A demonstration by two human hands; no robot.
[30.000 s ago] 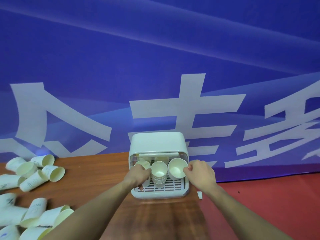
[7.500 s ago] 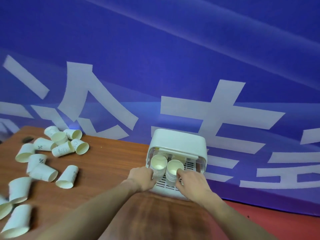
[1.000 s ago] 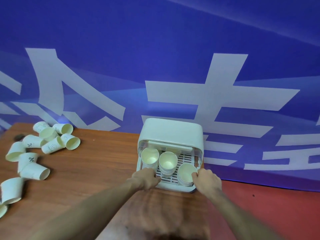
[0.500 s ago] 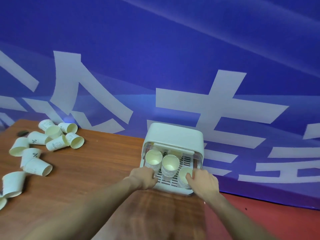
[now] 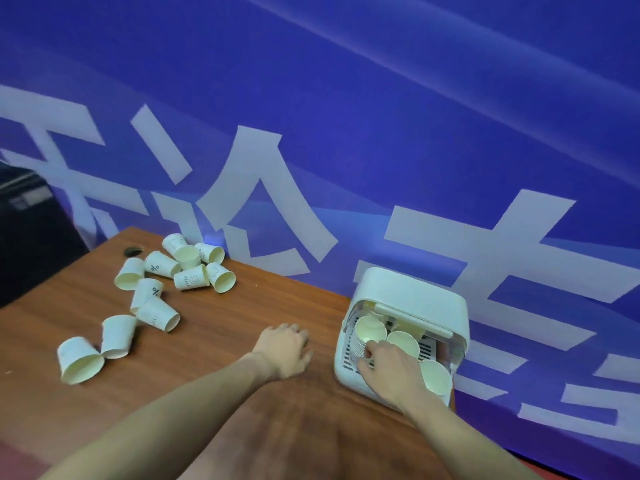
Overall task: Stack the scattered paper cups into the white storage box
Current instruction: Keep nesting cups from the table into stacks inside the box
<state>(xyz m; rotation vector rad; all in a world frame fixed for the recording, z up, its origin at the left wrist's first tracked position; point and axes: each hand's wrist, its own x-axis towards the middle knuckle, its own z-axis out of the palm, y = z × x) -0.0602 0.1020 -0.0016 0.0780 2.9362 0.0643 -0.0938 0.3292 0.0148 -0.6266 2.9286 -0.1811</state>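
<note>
The white plastic storage box with its open front stands at the right end of the brown wooden bench, its back close to the blue banner with large white characters and its right side at the bench's right edge. Inside, on the slotted tray, stand three stacks of cream paper cups: the left stack, the middle stack and the right stack, which sits at the front right corner of the opening. The right hand reaches into the opening, its fingers curled against the side of the left stack; whether they actually grip it I cannot tell. The left hand lies palm down on the bench just left of the box, fingers relaxed and holding nothing. Bare wood runs between that hand and the scattered paper cups, which lie on their sides well apart from the box toward the far left corner, two of them nearer the front left. A small dark round hole sits by the bench's left edge.
</note>
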